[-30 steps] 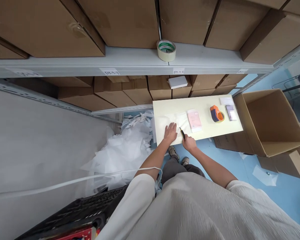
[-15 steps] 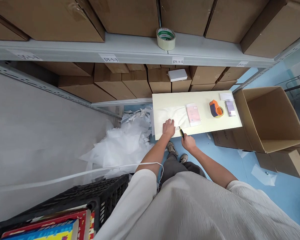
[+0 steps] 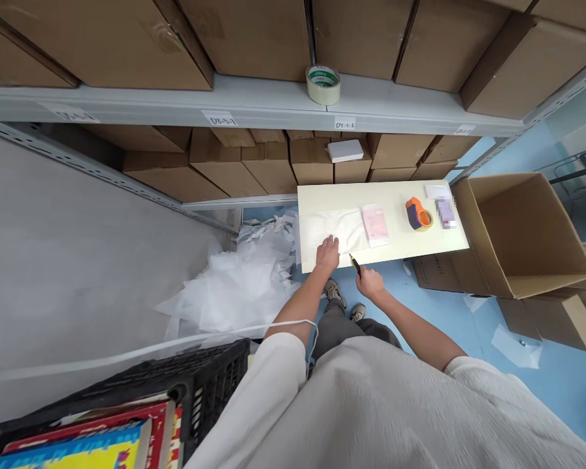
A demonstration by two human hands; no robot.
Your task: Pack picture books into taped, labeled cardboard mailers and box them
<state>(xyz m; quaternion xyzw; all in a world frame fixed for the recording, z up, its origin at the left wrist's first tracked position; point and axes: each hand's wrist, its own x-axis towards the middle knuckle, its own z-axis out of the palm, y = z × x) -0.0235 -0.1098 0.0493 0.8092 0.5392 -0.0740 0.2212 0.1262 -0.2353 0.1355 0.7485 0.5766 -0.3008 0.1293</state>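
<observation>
My left hand (image 3: 328, 253) lies flat, fingers outstretched, on a thin white plastic sheet (image 3: 329, 225) spread over the cream board (image 3: 395, 192). In my right hand (image 3: 370, 282) is a yellow and black utility knife (image 3: 355, 264), its tip at the board's front edge beside the sheet. A pink pack (image 3: 375, 225) in clear wrapping rests at the sheet's right end. Farther right on the board are an orange and navy tape dispenser (image 3: 417, 213), a purple item (image 3: 446, 213) blurred over, and a white slip (image 3: 438, 191).
Right of the board stands an open cardboard box (image 3: 527, 228). White plastic scraps (image 3: 229, 286) heap on the floor at left. A black crate (image 3: 215, 384) with books is lower left. Behind, a grey shelf (image 3: 268, 101) carries cartons and a tape roll (image 3: 323, 85). A white cable (image 3: 176, 342) crosses my left arm.
The view has shifted slightly. The knife's tip has moved a little toward me, nearer the board's front edge; my left hand stays pressed on the sheet.
</observation>
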